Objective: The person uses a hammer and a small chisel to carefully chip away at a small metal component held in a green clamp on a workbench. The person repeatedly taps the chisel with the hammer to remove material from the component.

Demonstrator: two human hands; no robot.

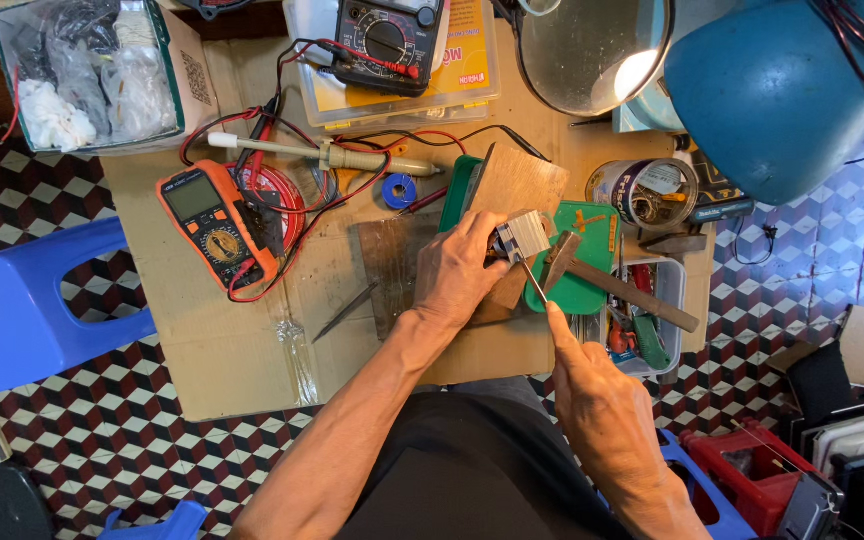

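At the middle of a cluttered desk (242, 370), a small finned metal block (524, 236) sits on a wooden board (392, 262), pinned there by the person's left hand (462, 270). The fingers wrap the block's near side in a closed grip, apparently to keep it from sliding. The right hand (592, 385) is closed around a thin metal tool (535, 282), held like a pen, its tip touching the block's lower edge; that pencil hold looks suited to fine, controlled work.

Just right of the block lies a hammer (612, 283), its head beside the block and its wooden handle running out over a green tray (592, 225). A second wooden piece (517, 180) leans behind the hand. Beyond the tray, a clear box (664, 300) holds small tools, and a tin (642, 190) stands near it.

Left of the board, tweezers (344, 312) lie on the cardboard-covered top, within reach. Farther left rests an orange multimeter (214, 222) with red and black leads coiled around it. A soldering iron (327, 153) lies across the back, a blue solder spool (399, 190) just beside it. A black multimeter (384, 42) sits on a plastic case at the rear, and a box (92, 70) of bagged parts occupies the far left corner. A blue lamp (782, 90) hangs over the right side, lit. A blue stool (22, 310) stands on the tiled floor at left.
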